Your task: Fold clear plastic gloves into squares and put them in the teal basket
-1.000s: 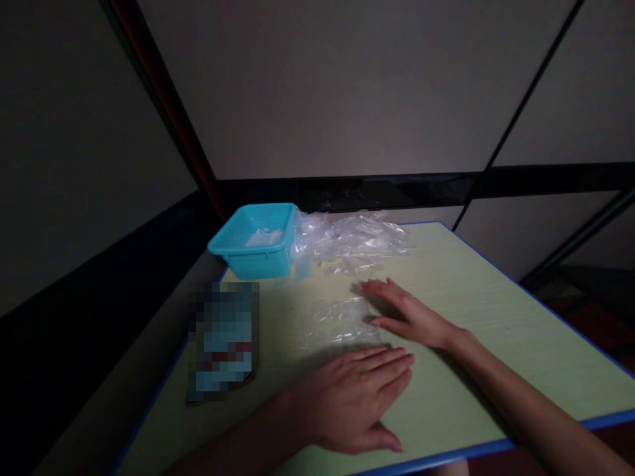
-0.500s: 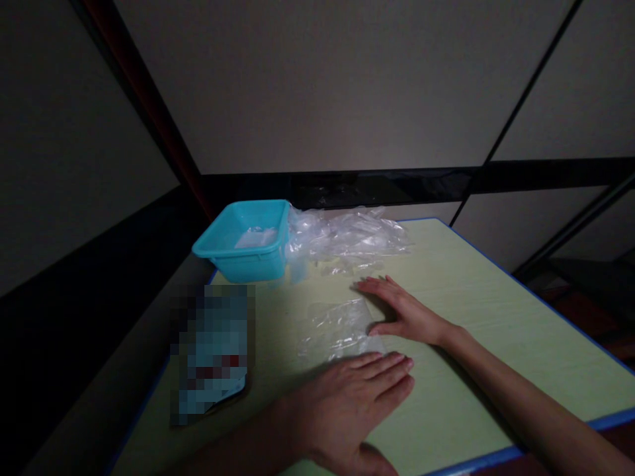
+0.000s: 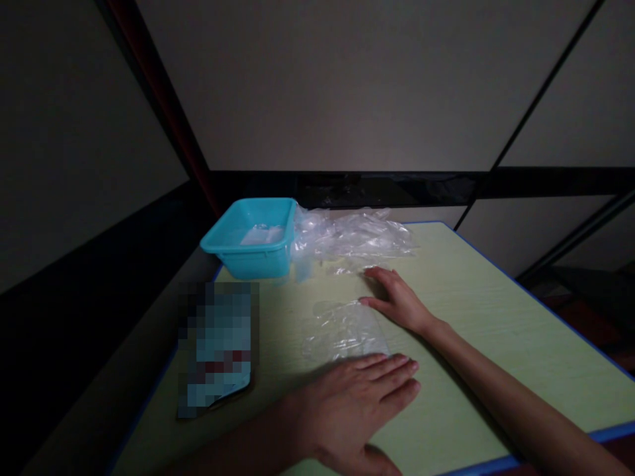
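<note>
A clear, crinkled plastic bag point(image 3: 344, 330) lies flat on the pale green table point(image 3: 476, 304). Just below its near edge is my left hand point(image 3: 360, 403), palm down with fingers stretched out and nothing held. My right hand point(image 3: 399, 301) rests at the bag's upper right corner, thumb and fingers apart, its thumb at the bag's edge. Beyond it a pile of clear plastic bags point(image 3: 362, 235) spreads along the table's far side, with a thin flat piece of film point(image 3: 347, 270) in front.
A turquoise basket point(image 3: 255, 256) with whitish, clear plastic inside stands at the back left, touching the pile. A blurred-out flat object point(image 3: 223, 344) lies at the left edge. Behind the table rises a panelled wall point(image 3: 337, 86).
My right hand has moved away from me along the bag's right side, toward the pile. My left hand remains nearly in place. The whole view has shifted slightly.
</note>
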### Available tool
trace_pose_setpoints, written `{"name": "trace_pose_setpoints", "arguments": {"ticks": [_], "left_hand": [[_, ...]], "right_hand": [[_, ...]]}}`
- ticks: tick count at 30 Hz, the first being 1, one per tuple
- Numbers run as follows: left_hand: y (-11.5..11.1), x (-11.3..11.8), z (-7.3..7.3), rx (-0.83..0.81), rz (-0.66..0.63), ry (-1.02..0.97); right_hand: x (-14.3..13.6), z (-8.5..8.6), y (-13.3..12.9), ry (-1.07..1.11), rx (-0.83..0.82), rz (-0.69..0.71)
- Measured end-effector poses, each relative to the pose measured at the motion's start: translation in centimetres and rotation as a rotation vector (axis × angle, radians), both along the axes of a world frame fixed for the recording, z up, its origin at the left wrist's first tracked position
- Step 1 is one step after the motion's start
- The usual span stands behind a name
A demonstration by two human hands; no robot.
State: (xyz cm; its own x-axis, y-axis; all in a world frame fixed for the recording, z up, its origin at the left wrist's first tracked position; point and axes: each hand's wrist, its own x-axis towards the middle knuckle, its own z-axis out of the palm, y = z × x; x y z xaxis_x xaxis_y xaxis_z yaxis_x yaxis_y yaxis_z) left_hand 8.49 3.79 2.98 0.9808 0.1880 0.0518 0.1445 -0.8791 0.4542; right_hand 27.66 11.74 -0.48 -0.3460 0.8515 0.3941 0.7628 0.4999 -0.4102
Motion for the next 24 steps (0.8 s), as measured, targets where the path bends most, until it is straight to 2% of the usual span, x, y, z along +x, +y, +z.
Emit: {"name": "trace_pose_setpoints", "arguments": {"ticks": [5, 9, 15, 17, 22, 24], "left_hand": [[0.0, 0.0, -0.1, -0.006, 0.000, 0.002], [0.0, 0.0, -0.2, -0.023, -0.023, -0.006], [0.1, -0.3, 0.5, -0.013, -0.016, -0.069], [0.1, -0.3, 0.6, 0.029, 0.068, -0.088], [0.6, -0.3, -0.1, 0.164, 0.534, -0.026], [0.9, -0.3, -0.6, 0.194, 0.623, 0.030]], "right_hand": [[-0.3, 0.0, 0.4, 0.064, 0.049, -0.002], [-0.2, 0.7, -0.4, 0.154, 0.030, 0.031], [0.3, 1.6, -2.2, -0.090, 0.025, 0.344], [0.3, 1.7, -2.8, -0.128, 0.015, 0.355], [-0.5, 2.0, -4.3, -0.295, 0.004, 0.274], [-0.9, 2.2, -4.9, -0.344, 0.003, 0.260]]}}
